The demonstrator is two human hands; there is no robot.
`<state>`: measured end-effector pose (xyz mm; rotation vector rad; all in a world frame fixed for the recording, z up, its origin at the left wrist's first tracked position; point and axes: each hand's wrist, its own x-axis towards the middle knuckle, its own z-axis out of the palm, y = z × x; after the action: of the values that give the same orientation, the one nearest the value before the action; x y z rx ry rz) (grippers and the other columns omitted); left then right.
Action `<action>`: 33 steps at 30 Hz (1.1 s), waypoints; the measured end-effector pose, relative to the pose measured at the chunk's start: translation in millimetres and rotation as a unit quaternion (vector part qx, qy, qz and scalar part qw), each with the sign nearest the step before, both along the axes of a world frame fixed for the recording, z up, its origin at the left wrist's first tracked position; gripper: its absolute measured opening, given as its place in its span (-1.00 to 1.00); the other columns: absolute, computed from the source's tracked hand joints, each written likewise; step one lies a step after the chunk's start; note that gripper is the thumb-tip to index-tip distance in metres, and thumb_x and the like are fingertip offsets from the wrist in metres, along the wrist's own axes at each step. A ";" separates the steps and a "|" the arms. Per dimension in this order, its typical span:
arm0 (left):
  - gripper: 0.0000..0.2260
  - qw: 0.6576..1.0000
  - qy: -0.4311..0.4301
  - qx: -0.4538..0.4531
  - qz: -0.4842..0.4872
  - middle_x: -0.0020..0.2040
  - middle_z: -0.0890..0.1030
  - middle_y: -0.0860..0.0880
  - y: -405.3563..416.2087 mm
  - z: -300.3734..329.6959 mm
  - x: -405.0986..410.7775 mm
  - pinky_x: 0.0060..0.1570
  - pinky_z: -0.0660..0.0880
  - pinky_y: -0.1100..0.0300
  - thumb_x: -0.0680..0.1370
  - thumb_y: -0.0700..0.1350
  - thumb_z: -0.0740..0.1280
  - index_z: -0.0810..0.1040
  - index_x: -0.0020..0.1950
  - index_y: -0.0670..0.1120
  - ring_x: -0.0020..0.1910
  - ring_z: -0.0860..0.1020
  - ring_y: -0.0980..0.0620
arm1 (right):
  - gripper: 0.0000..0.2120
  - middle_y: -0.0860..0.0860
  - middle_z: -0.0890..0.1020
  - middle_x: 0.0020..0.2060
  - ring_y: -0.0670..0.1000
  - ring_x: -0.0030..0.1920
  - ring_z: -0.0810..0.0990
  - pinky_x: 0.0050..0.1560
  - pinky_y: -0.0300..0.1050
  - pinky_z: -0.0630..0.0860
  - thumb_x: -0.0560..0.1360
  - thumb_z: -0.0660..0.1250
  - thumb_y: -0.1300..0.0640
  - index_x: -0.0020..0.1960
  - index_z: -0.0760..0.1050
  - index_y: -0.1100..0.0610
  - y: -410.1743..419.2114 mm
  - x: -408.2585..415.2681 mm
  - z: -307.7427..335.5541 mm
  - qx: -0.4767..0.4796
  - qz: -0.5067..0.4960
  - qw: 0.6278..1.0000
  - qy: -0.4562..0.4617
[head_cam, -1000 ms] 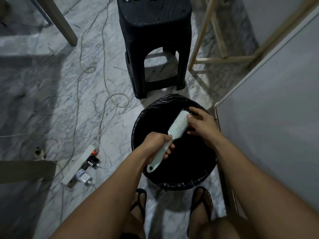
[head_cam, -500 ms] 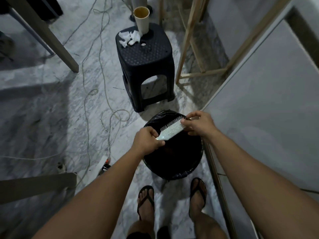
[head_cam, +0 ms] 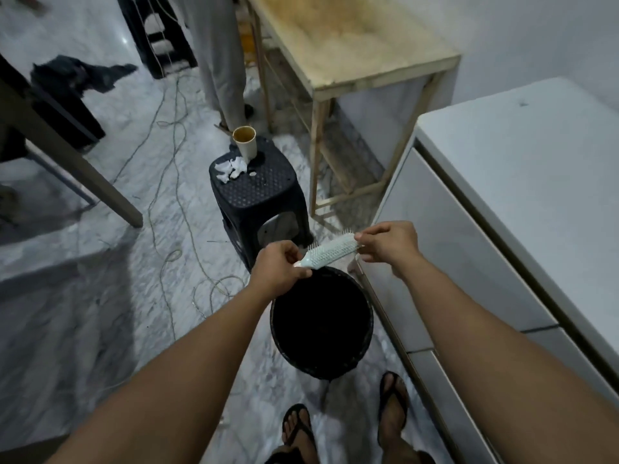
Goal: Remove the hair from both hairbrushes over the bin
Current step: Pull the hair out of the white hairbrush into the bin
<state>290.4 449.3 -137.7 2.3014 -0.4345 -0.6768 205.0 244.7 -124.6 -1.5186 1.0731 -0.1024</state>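
Observation:
A pale mint hairbrush [head_cam: 330, 251] is held level above the far rim of a round black bin [head_cam: 368, 316] lined with a black bag. My left hand [head_cam: 279, 269] is closed around the handle end. My right hand [head_cam: 388, 244] pinches the far tip of the brush head with its fingertips. The bristles point up and away from me. I cannot make out any hair on the brush. Only one hairbrush is in view.
A black plastic stool [head_cam: 258, 192] with a paper cup [head_cam: 245, 142] and crumpled tissue [head_cam: 231, 169] stands beyond the bin. A white cabinet [head_cam: 502, 202] is close on the right, a wooden table [head_cam: 351, 41] behind. Cables [head_cam: 167, 209] trail on the marble floor. A person's legs [head_cam: 221, 61] stand at the back.
The view has tilted up and pulled back, showing more of the room. Both hands rose with the brush, which now lies level with my right hand pinching its tip.

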 end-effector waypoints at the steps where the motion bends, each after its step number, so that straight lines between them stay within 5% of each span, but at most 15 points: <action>1: -0.73 1.000 -0.002 -0.003 -0.007 -0.21 0.62 -0.02 -2.3 10.2 2.2 -0.27 0.44 0.18 0.31 -0.10 0.63 0.55 -0.20 -0.03 -0.22 0.55 0.02 | -0.87 0.21 0.68 -0.31 0.13 -0.37 0.68 -0.31 -0.02 0.64 0.36 0.53 0.28 -0.29 0.59 0.21 -2.3 -3.3 10.5 0.000 -0.018 1.000 -0.015; 9: -0.76 0.994 -0.022 -0.041 -0.094 -0.25 0.60 -0.02 -36.1 86.0 6.6 -0.40 0.37 0.35 0.32 -0.13 0.62 0.59 -0.16 -0.11 -0.29 0.51 0.08 | -0.86 0.20 0.67 -0.15 0.12 -0.26 0.68 -0.24 -0.02 0.65 0.47 0.43 0.26 0.02 0.61 0.25 -15.7 -32.8 88.0 -0.002 0.010 0.999 -0.048; 11: -0.73 0.992 -0.034 -0.053 -0.108 -0.20 0.63 -0.05 -51.2 100.5 2.4 -0.31 0.45 0.25 0.31 -0.12 0.63 0.63 -0.12 -0.17 -0.25 0.54 0.05 | -0.80 0.23 0.67 -0.16 0.11 -0.29 0.67 -0.22 -0.01 0.67 0.45 0.43 0.31 0.07 0.59 0.29 -20.1 -41.7 106.5 -0.014 -0.009 0.998 -0.057; 20: -0.80 0.976 -0.047 -0.078 -0.200 -0.22 0.64 -0.06 -130.0 175.8 -26.7 -0.29 0.50 0.15 0.34 -0.21 0.59 0.64 -0.11 -0.14 -0.29 0.55 0.03 | -0.75 0.22 0.59 -0.16 0.09 -0.34 0.63 -0.32 -0.05 0.62 0.48 0.40 0.32 0.12 0.46 0.28 -68.7 -101.3 185.7 -0.009 -0.104 0.988 -0.111; 25: -0.81 0.967 -0.056 -0.104 -0.225 -0.24 0.62 -0.05 -167.4 213.1 -46.5 -0.16 0.56 0.07 0.33 -0.22 0.57 0.64 -0.13 -0.14 -0.25 0.56 0.00 | -0.91 0.11 0.59 -0.16 0.03 -0.24 0.58 -0.26 -0.13 0.57 0.55 0.33 0.21 0.03 0.53 0.22 -92.5 -134.2 210.1 0.103 -0.080 0.974 -0.184; 33: -0.83 0.976 -0.062 -0.087 -0.189 -0.24 0.62 -0.04 -156.5 215.2 -40.3 -0.26 0.50 0.18 0.34 -0.24 0.58 0.60 -0.23 -0.10 -0.25 0.56 0.00 | -0.86 0.06 0.50 -0.33 -0.09 -0.39 0.45 -0.29 -0.23 0.58 0.59 0.26 0.25 -0.03 0.57 0.29 -80.5 -127.0 184.6 0.091 -0.002 0.974 -0.206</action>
<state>250.1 292.7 77.5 2.1200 -0.9690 -0.6465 78.0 164.2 60.1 -1.2584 0.7305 -0.3002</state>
